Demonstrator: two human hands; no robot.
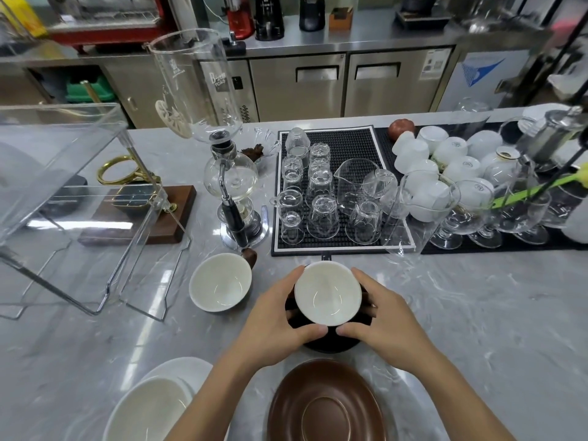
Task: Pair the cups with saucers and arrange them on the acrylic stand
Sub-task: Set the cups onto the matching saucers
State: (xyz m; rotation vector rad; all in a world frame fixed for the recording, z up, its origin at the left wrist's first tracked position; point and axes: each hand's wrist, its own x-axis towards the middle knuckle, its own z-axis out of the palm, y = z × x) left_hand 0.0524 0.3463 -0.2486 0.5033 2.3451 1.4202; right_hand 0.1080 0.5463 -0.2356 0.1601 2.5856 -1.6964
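Hands are cupping the cup [327, 292] on its black saucer [331, 343]: left hand [273, 316] and right hand [381, 316] curling round both. Lifting level, gripping the saucer too, should be keeping the pair steady toward the acrylic stand [63, 192].

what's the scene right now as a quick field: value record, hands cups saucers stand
left hand: grips the black saucer and cup from the left
right hand: grips them from the right
held cup: white inside, sits on the black saucer
second cup: brown handle, on the counter, no saucer
brown saucer: bare, near edge
white cup: on a white saucer, lower left
acrylic stand: left, no cups on it
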